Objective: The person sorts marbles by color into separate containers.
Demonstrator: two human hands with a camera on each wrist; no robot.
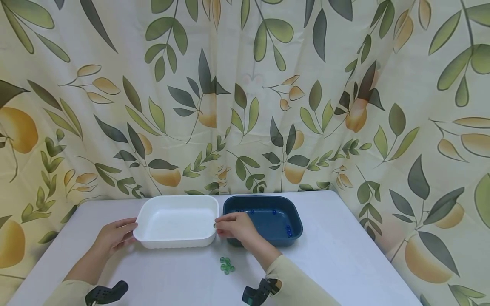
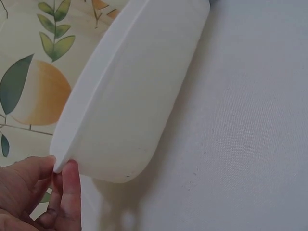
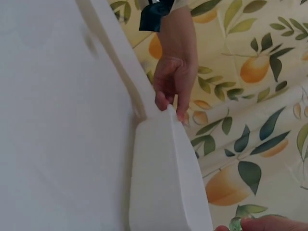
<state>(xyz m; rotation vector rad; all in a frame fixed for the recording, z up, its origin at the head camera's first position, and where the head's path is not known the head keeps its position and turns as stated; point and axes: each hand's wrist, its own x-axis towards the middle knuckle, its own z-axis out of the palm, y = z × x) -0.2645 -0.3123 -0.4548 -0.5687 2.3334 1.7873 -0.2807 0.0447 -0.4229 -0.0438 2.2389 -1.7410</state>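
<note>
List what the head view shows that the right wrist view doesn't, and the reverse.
Only the head view: the dark blue tray, the blue beads in it, the floor of the white tray and the green beads on the table.

Only the right wrist view: the palm side of the left hand.

Both: the left hand gripping the white tray's rim, the right hand holding a green bead, the table and the fruit-patterned curtain.

Left hand holding white tray, right hand pinching 1 bead, navy tray alongside
</note>
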